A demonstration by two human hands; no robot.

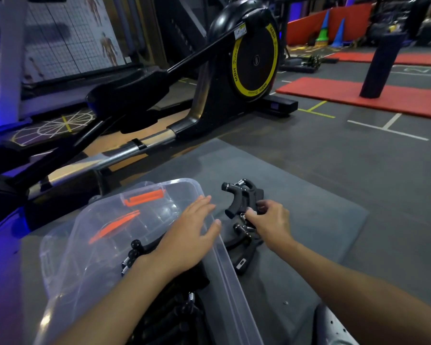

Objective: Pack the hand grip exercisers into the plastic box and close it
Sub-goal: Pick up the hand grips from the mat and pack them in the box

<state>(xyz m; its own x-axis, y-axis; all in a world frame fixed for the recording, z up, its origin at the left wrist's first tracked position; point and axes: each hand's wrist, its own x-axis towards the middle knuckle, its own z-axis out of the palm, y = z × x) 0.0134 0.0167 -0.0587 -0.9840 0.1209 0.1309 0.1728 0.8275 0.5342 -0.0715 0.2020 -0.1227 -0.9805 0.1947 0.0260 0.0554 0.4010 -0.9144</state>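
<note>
We face a black elliptical trainer (249, 63) across the upper left of the frame. Below it, a grey mat (309, 220) carries the clear plastic box (227, 270) at lower left, with hand grip exercisers (169, 317) inside. Just right of the box, the fingers of our right hand (271, 220) grasp one from the pile of exercisers (241, 195), while our left hand (187, 240) hovers over the box, fingers released.

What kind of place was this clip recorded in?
Most likely a gym: an elliptical trainer stands just ahead, red mats lie on the line-marked floor, and cones are stacked at the back.
</note>
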